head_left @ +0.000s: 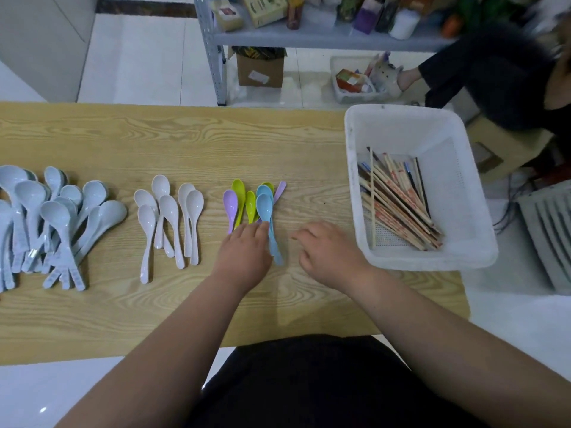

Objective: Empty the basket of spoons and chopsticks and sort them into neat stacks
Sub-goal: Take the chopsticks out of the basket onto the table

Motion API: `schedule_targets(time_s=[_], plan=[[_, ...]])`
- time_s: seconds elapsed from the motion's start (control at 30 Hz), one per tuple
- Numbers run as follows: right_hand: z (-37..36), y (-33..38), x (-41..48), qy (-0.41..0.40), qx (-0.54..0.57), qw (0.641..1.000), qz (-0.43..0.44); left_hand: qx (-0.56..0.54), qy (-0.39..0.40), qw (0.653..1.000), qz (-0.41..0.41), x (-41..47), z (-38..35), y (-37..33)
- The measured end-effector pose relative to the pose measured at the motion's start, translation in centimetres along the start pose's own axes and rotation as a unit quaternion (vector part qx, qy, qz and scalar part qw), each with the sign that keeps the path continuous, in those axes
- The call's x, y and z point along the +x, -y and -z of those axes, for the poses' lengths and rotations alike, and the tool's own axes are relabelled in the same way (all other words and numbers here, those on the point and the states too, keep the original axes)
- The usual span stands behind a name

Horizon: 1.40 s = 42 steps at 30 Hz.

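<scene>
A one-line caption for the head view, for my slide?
Left hand touches the coloured spoons; right hand is empty; chopsticks lie in the white basket.

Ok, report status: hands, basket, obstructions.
Left hand resting on coloured spoons; right hand empty, loosely curled. Basket holds only chopsticks. Nothing between right hand and basket.

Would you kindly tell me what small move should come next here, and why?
Probably the right hand should reach into the basket and gather the chopsticks: it holds nothing and sits beside the basket, only chopsticks lie inside, and the spoons already lie grouped on the table.
</scene>
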State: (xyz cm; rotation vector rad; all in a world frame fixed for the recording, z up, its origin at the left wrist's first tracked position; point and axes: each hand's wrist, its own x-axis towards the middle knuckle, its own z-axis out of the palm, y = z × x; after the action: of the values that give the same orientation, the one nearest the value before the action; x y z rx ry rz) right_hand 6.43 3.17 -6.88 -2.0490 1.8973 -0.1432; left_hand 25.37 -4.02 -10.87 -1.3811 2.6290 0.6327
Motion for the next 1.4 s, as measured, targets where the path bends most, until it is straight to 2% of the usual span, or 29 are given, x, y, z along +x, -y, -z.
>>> schedule_targets(time_s=[0.1, 0.2, 0.27, 0.4, 0.47, 0.53, 0.6, 0.67, 0.8, 0.93, 1.03, 1.13, 1.27, 1.33, 1.4], plan=[[1.2, -3.3, -3.2, -0.087, 0.002, 0.996, -0.013, -0.036, -0.025, 0.999, -0.029, 0.6, 0.4, -3.4], [1.7, -7.7, -6.3, -0.107, 0.018, 0.991, -0.079, -0.077, -0.028, 0.995, -0.058, 1.0, 0.5, -7.8], [1.9, -11.0, -8.3, -0.09, 0.019, 0.988, -0.124, -0.104, -0.027, 0.992, -0.069, 1.4, 0.4, -10.7], [3.3, -16.3, -11.4, 0.026, 0.018, 0.975, -0.221, -0.083, 0.008, 0.993, -0.084, 2.8, -0.4, -15.6], [4.0, -18.2, -12.4, 0.098, -0.029, 0.971, -0.215, -0.055, 0.022, 0.995, -0.078, 3.1, -0.9, -17.7], [4.5, -19.6, -13.2, 0.121, -0.044, 0.972, -0.196, 0.01, 0.007, 0.993, -0.121, 3.4, -1.9, -19.5], [4.5, -21.1, -13.9, 0.106, -0.044, 0.977, -0.178, 0.094, 0.032, 0.985, -0.145, 3.9, -3.2, -20.8], [4.6, -22.5, -14.5, 0.086, -0.063, 0.982, -0.156, 0.124, 0.06, 0.984, -0.117, 4.6, -4.5, -21.7], [5.1, -25.2, -15.2, 0.064, -0.069, 0.987, -0.134, 0.175, 0.036, 0.978, -0.108, 5.7, -5.7, -24.1], [5.7, -27.7, -15.4, 0.049, -0.071, 0.99, -0.108, 0.123, -0.004, 0.992, -0.02, 6.2, -5.6, -26.9], [6.0, -28.6, -15.3, 0.049, -0.071, 0.992, -0.09, 0.149, -0.058, 0.983, -0.086, 6.4, -6.0, -28.3], [5.9, -29.0, -15.1, 0.058, -0.047, 0.994, -0.075, 0.161, -0.009, 0.975, -0.153, 6.7, -6.1, -29.3], [6.6, -29.4, -13.5, 0.051, 0.069, 0.99, -0.112, 0.176, 0.026, 0.973, -0.148, 6.9, -5.1, -30.4], [6.7, -29.6, -11.9, 0.034, 0.079, 0.99, -0.114, 0.185, 0.042, 0.971, -0.146, 7.1, -4.8, -30.5], [6.7, -29.7, -10.0, 0.058, 0.061, 0.989, -0.118, 0.187, 0.053, 0.971, -0.141, 7.4, -4.8, -30.5]])
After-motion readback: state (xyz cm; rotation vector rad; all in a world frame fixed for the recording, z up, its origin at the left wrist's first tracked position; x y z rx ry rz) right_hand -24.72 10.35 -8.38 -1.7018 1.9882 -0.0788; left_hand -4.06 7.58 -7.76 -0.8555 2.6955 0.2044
